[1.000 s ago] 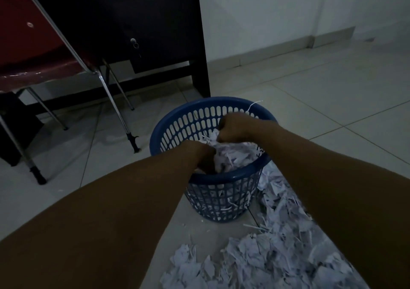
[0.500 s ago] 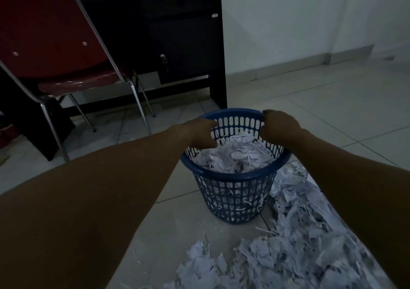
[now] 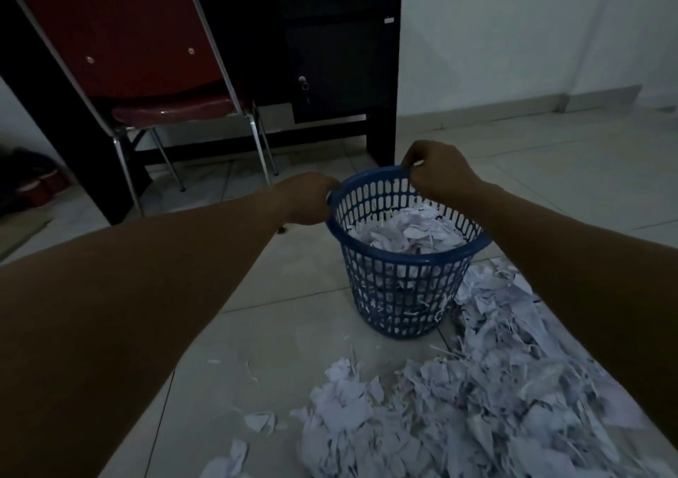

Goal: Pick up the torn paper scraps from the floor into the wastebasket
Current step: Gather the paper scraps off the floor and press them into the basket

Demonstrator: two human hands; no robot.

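Since 1.0 s ago both hands have come out of the wastebasket, where they were pressing the paper down, and moved to its rim. Left hand now curls over the rim at frame centre-left; right hand pinches the far rim, centre of frame. Neither holds paper. Judgement: packing step done, basket likely about to be shifted or steadied before the next load. Basket stands upright on the tiled floor, filled to just below the rim. Count: one wastebasket, two hands, one large heap of torn paper scraps across the lower right, touching the basket's base, individual pieces too many to count; a few stray scraps lower centre. One red chair and one dark desk, upper left.
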